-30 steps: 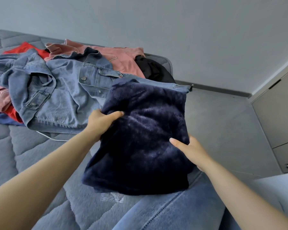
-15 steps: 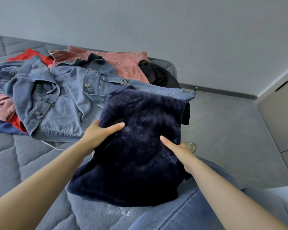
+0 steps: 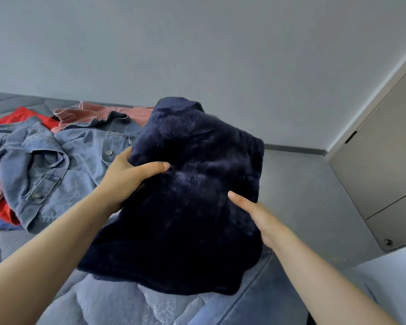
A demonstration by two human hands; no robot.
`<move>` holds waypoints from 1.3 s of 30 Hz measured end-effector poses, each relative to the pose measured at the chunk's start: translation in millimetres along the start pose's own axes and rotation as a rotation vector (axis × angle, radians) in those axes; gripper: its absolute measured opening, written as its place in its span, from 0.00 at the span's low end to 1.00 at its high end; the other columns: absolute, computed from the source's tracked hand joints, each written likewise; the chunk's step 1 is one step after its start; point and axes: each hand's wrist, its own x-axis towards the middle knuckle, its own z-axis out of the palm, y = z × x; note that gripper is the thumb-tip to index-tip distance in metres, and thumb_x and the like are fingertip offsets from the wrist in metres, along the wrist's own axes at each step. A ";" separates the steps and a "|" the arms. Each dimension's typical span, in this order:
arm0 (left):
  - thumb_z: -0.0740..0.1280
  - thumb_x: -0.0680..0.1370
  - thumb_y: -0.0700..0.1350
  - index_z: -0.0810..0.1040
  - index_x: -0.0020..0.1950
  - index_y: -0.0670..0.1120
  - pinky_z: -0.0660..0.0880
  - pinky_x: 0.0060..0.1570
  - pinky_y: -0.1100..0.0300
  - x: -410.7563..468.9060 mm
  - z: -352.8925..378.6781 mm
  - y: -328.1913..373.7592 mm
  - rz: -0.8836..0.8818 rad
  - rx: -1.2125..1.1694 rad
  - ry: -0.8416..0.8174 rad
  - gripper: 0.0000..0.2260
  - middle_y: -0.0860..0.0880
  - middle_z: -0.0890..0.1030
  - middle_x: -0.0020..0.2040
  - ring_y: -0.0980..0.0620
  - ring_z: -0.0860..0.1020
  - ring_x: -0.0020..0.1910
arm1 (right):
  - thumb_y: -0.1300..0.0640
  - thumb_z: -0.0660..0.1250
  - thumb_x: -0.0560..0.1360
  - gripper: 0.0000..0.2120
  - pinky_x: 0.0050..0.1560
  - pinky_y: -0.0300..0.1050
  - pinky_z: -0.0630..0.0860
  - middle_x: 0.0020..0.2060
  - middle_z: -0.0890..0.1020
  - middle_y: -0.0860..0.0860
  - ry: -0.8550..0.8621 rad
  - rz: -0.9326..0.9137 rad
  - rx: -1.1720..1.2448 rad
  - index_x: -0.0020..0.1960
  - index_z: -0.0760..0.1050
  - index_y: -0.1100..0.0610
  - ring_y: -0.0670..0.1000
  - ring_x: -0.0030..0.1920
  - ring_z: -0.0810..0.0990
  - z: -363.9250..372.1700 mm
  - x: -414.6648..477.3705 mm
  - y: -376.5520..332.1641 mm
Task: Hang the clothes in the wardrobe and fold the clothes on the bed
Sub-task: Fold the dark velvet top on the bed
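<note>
A dark navy fleece garment (image 3: 192, 188), folded into a thick bundle, is lifted in front of me above the bed (image 3: 108, 299). My left hand (image 3: 127, 177) grips its left edge, thumb on top and fingers hidden beneath. My right hand (image 3: 256, 216) holds the right side, thumb pressed on the fabric and the other fingers hidden behind it. A blue denim jacket (image 3: 56, 165) lies spread on the bed to the left. Pink (image 3: 85, 113) and red (image 3: 24, 114) clothes lie behind and under the jacket.
The grey quilted bed fills the lower left. A grey floor (image 3: 314, 195) and a pale wall (image 3: 197, 55) lie beyond. Wardrobe doors (image 3: 384, 165) stand at the right edge. My denim-clad leg (image 3: 256, 306) shows at the bottom.
Both hands have raised the navy bundle higher and tilted it more upright. The view has tipped up, showing more wall and less of the bed.
</note>
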 end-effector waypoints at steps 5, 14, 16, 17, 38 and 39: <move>0.74 0.70 0.42 0.82 0.54 0.46 0.78 0.35 0.64 -7.9 -16.0 52.1 0.049 -0.023 -0.073 0.13 0.46 0.86 0.46 0.50 0.84 0.43 | 0.34 0.77 0.59 0.36 0.64 0.48 0.74 0.59 0.82 0.51 -0.209 -0.028 0.297 0.62 0.80 0.50 0.51 0.60 0.81 41.5 -8.7 -11.0; 0.74 0.68 0.47 0.83 0.53 0.47 0.79 0.35 0.62 11.8 -24.7 127.7 0.128 -0.016 -0.153 0.14 0.44 0.85 0.47 0.48 0.85 0.45 | 0.38 0.72 0.68 0.22 0.61 0.45 0.77 0.59 0.82 0.53 -0.289 -0.146 0.444 0.57 0.83 0.50 0.52 0.59 0.81 54.7 -13.4 -75.9; 0.74 0.68 0.47 0.83 0.54 0.47 0.79 0.36 0.62 23.6 -13.9 134.7 0.137 -0.033 -0.172 0.16 0.44 0.85 0.48 0.47 0.84 0.46 | 0.38 0.72 0.68 0.25 0.65 0.48 0.74 0.60 0.82 0.53 -0.250 -0.180 0.407 0.59 0.82 0.50 0.52 0.61 0.80 40.5 -11.2 -87.0; 0.75 0.66 0.47 0.83 0.54 0.46 0.79 0.36 0.62 31.5 -4.0 138.3 0.130 -0.045 -0.190 0.17 0.44 0.85 0.48 0.47 0.84 0.46 | 0.37 0.73 0.67 0.28 0.66 0.49 0.72 0.60 0.81 0.53 -0.211 -0.202 0.395 0.62 0.80 0.52 0.52 0.61 0.80 29.2 -8.2 -92.5; 0.72 0.67 0.44 0.82 0.54 0.44 0.80 0.38 0.57 225.9 361.8 350.1 0.135 -0.097 -0.641 0.16 0.41 0.85 0.49 0.42 0.84 0.46 | 0.30 0.77 0.55 0.42 0.58 0.47 0.75 0.57 0.83 0.50 0.209 -0.216 0.454 0.63 0.75 0.47 0.50 0.57 0.82 -338.5 25.5 -280.6; 0.72 0.68 0.45 0.83 0.54 0.44 0.80 0.39 0.56 224.9 367.3 375.5 0.156 -0.103 -0.660 0.16 0.40 0.84 0.49 0.42 0.84 0.47 | 0.30 0.77 0.55 0.41 0.58 0.46 0.76 0.57 0.83 0.49 0.222 -0.236 0.450 0.63 0.75 0.46 0.50 0.58 0.82 -347.3 13.3 -302.7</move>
